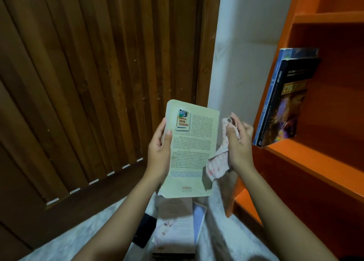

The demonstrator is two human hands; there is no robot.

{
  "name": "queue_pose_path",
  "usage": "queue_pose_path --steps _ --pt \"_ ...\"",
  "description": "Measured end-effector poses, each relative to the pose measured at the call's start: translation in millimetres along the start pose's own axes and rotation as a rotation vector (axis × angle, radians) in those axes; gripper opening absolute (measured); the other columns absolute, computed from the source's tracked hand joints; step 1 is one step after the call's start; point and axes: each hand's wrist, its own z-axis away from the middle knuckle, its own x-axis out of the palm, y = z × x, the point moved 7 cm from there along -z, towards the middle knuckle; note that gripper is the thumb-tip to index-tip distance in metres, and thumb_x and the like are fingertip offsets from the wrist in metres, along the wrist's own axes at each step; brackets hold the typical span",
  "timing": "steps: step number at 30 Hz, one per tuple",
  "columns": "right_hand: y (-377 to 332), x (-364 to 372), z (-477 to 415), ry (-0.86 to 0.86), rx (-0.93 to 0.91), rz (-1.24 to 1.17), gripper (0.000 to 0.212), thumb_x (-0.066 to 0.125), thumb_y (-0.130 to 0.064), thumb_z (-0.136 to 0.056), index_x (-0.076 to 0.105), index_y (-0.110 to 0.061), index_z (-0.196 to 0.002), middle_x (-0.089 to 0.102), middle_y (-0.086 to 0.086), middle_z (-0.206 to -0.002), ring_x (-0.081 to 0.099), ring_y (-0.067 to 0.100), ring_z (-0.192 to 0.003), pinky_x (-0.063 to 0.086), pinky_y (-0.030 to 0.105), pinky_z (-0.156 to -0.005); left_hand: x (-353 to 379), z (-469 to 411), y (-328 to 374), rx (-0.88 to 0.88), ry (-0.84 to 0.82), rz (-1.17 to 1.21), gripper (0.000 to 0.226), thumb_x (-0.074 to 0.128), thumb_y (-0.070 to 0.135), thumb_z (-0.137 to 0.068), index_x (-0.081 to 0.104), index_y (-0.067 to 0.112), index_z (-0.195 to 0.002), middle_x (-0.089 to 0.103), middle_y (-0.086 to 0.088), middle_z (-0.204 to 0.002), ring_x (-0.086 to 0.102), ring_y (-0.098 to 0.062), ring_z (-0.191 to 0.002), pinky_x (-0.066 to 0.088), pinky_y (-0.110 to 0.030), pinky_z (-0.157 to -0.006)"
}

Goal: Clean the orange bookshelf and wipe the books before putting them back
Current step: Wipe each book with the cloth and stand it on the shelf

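Observation:
My left hand (160,150) grips the left edge of a pale yellow-green paperback (192,152), held upright with its back cover facing me. My right hand (239,142) clutches a white cloth with red stripes (218,164) at the book's right edge; the cloth's loose end hangs over the cover's lower right. The orange bookshelf (315,162) stands at the right. Two books lean on its middle shelf: a dark one with "CYB..." on the cover (289,105) in front and a blue one (275,87) behind it.
A stack of books (177,227) lies on the white floor below my hands, with a dark flat object (144,231) beside it. A brown slatted wooden door (88,83) fills the left. A white wall (246,44) separates door and shelf.

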Motion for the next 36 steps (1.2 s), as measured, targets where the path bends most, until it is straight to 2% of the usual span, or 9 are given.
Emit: queue_pose_path --steps 2,5,9,11,14,17,22,29,36 --pt "-23 11 -2 0.005 -0.104 0.037 0.036 0.045 -0.022 -0.098 0.048 -0.020 -0.134 0.032 0.000 -0.113 0.040 -0.005 -0.098 0.031 -0.002 -0.087 5 4 -6 0.005 -0.024 -0.031 0.042 0.046 0.026 -0.097 0.038 0.037 -0.136 0.061 0.002 -0.125 0.068 -0.012 -0.090 0.055 -0.022 -0.059" --pt "-56 42 -4 -0.065 -0.258 0.057 0.029 0.049 -0.021 -0.096 0.057 -0.023 -0.124 0.038 -0.001 -0.108 0.043 -0.005 -0.093 0.041 0.006 -0.076 19 14 -11 0.017 -0.078 -0.070 0.039 0.050 0.039 -0.093 0.041 0.048 -0.130 0.054 0.001 -0.136 0.060 -0.021 -0.114 0.055 -0.042 -0.085" --pt "-88 70 10 -0.080 -0.653 0.259 0.031 0.061 -0.008 -0.087 0.066 -0.019 -0.115 0.060 0.004 -0.108 0.040 0.011 -0.104 0.028 0.003 -0.089 28 20 -6 0.032 -0.078 -0.074 0.047 0.053 0.046 -0.090 0.045 0.036 -0.135 0.051 0.006 -0.139 0.048 -0.014 -0.128 0.041 -0.049 -0.105" --pt "-79 64 4 -0.050 -0.679 0.308 0.031 0.062 -0.004 -0.085 0.068 -0.018 -0.112 0.064 0.003 -0.107 0.040 0.015 -0.105 0.028 0.009 -0.090 27 18 -3 0.039 -0.080 -0.038 0.045 0.054 0.044 -0.090 0.046 0.036 -0.133 0.053 0.001 -0.138 0.051 -0.021 -0.126 0.042 -0.051 -0.103" --pt "-47 25 -16 0.142 -0.367 0.264 0.026 0.058 -0.006 -0.088 0.069 -0.018 -0.108 0.064 0.000 -0.106 0.041 0.016 -0.104 0.032 0.022 -0.082 20 14 -7 0.010 -0.059 0.079 0.040 0.051 0.025 -0.096 0.044 0.031 -0.134 0.059 -0.007 -0.129 0.064 -0.021 -0.105 0.057 -0.034 -0.077" --pt "-33 17 -14 0.228 -0.195 0.217 0.021 0.058 -0.013 -0.090 0.069 -0.018 -0.108 0.063 -0.001 -0.107 0.044 0.018 -0.107 0.026 0.009 -0.076 21 13 -10 -0.018 -0.032 0.136 0.042 0.047 0.015 -0.096 0.041 0.025 -0.137 0.066 -0.005 -0.118 0.067 -0.009 -0.081 0.052 -0.019 -0.057" --pt "-53 75 32 -0.077 -0.500 0.266 0.026 0.062 -0.010 -0.087 0.068 -0.020 -0.111 0.064 0.001 -0.111 0.045 0.018 -0.107 0.026 0.002 -0.089 26 4 -11 -0.101 0.081 0.289 0.044 0.048 0.010 -0.096 0.045 0.021 -0.138 0.070 0.008 -0.107 0.067 -0.013 -0.098 0.053 -0.038 -0.088" --pt "-5 27 11 0.209 -0.194 0.241 0.023 0.058 -0.014 -0.091 0.067 -0.018 -0.111 0.062 0.000 -0.112 0.045 0.022 -0.109 0.024 0.000 -0.086 15 -2 -7 -0.141 0.168 0.403 0.043 0.051 0.018 -0.097 0.043 0.031 -0.137 0.067 -0.006 -0.117 0.066 -0.025 -0.102 0.056 -0.043 -0.084" --pt "-32 78 86 -0.141 -0.724 0.296 0.033 0.058 -0.011 -0.088 0.063 -0.011 -0.120 0.060 0.010 -0.127 0.043 0.022 -0.104 0.030 0.016 -0.097 2 -2 -26 -0.277 0.322 0.603 0.032 0.048 0.019 -0.098 0.050 0.033 -0.126 0.069 -0.002 -0.111 0.070 -0.022 -0.096 0.058 -0.045 -0.079"
